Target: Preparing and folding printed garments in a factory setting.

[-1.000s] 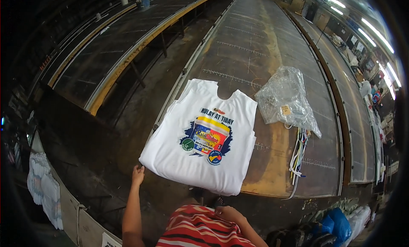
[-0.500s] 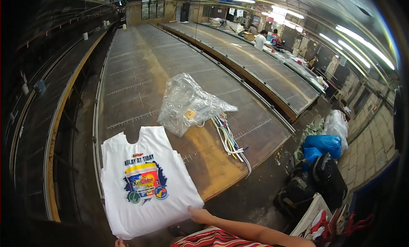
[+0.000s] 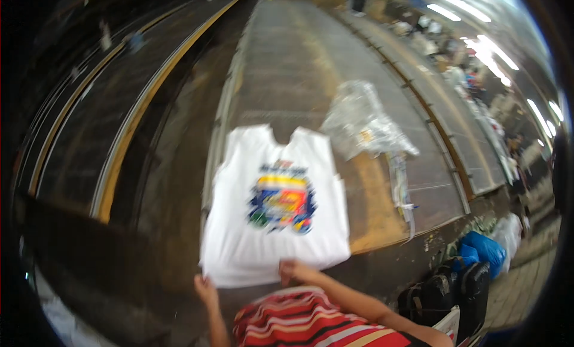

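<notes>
The white sleeveless shirt (image 3: 278, 209) lies already printed and spread over the bench's (image 3: 371, 200) near-left corner, left hand (image 3: 205, 290) and right hand (image 3: 294, 272) at its hem, too blurred to tell whether gripping.

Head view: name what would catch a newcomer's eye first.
A white sleeveless shirt with a colourful print lies near mid-picture, at the near end of the long dark table. To its upper right lies a crumpled clear plastic bag. A bright blue bundle shows at the lower right.
</notes>
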Available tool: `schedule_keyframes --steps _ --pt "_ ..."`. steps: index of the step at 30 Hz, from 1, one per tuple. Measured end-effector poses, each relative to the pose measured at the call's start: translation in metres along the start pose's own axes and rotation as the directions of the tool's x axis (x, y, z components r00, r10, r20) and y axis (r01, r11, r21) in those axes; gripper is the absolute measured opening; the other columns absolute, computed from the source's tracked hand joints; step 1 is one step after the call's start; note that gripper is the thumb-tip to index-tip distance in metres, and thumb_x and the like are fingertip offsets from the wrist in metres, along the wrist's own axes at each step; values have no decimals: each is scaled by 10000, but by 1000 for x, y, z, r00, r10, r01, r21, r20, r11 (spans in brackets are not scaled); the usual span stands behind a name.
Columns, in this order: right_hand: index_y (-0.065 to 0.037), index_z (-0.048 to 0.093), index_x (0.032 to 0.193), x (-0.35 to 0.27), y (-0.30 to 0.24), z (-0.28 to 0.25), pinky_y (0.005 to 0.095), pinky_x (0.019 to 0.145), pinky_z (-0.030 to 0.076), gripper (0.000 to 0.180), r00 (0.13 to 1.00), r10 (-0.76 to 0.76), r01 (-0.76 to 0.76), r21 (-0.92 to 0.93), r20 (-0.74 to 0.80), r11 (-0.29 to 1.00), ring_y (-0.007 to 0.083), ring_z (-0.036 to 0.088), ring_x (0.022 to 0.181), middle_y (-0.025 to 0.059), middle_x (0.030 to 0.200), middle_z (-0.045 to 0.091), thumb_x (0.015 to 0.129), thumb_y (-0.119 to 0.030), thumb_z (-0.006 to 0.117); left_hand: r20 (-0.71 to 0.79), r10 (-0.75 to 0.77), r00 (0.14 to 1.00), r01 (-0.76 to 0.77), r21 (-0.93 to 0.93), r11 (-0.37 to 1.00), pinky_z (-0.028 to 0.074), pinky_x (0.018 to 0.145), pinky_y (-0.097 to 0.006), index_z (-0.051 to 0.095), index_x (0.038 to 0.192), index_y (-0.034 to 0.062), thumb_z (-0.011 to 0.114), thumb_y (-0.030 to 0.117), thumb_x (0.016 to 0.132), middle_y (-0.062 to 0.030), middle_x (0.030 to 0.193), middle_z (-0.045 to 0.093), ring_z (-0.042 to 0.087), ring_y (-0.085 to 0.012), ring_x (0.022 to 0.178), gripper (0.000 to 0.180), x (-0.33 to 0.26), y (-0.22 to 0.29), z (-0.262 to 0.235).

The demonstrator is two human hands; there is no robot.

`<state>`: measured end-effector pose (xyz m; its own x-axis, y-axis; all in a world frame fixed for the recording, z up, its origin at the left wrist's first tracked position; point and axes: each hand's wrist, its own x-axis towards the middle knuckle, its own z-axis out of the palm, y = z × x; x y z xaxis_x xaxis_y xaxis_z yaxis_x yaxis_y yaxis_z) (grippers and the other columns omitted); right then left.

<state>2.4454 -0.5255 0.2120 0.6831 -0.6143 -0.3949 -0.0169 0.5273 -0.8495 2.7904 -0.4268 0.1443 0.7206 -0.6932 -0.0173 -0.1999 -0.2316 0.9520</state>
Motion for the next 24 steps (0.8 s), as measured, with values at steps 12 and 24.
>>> schedule_keyframes --steps 12,24 --pt "111 606 1104 108 17 101 361 729 518 692 923 84 -195 -269 -376 943 236 647 831 195 962 684 789 -480 782 614 -126 779 270 -147 952 498 744 -298 605 1145 46 667 252 952 -45 1071 646 583 -103 935 289 -32 19 -6" --pt "-139 210 1519 67 12 107 486 701 482 774 879 -328 154 -444 -347 883 399 638 708 235 730 617 881 -114 647 211 -512 832 510 68 857 456 577 -224 638 881 40 706 282 931 -8 793 663 587 -81 654 256 27 -28 -6"
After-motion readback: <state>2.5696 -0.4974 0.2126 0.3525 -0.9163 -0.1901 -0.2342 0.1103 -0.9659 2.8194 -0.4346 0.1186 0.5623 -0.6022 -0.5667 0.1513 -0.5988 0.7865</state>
